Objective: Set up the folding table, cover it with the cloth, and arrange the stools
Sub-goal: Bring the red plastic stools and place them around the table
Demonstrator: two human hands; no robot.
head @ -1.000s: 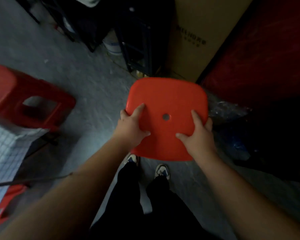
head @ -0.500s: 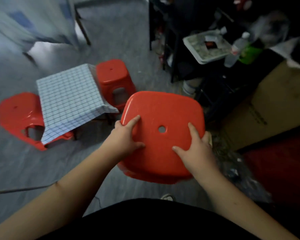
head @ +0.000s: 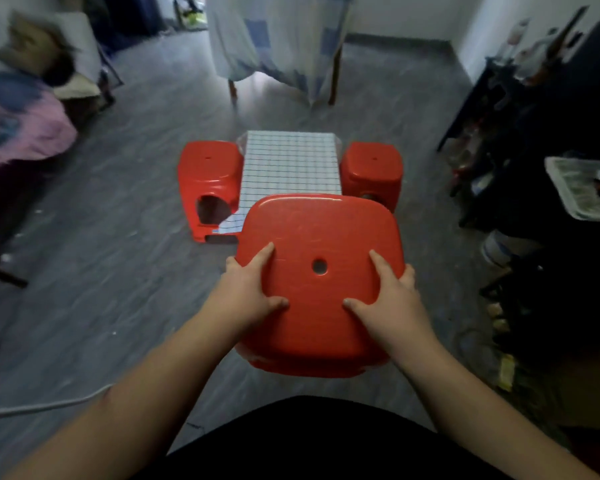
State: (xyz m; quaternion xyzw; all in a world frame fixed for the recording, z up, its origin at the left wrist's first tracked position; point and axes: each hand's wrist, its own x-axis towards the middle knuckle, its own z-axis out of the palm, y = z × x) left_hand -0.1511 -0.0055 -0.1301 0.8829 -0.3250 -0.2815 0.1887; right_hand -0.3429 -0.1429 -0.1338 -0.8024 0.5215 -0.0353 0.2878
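You hold the red stool (head: 321, 282) in the air at the near end of the cloth-covered counter (head: 289, 164). Your left hand (head: 248, 296) and right hand (head: 394, 303) each keep a grip on a seat edge, thumbs on top. It looks light, stiff and slick; hold it by the rim.
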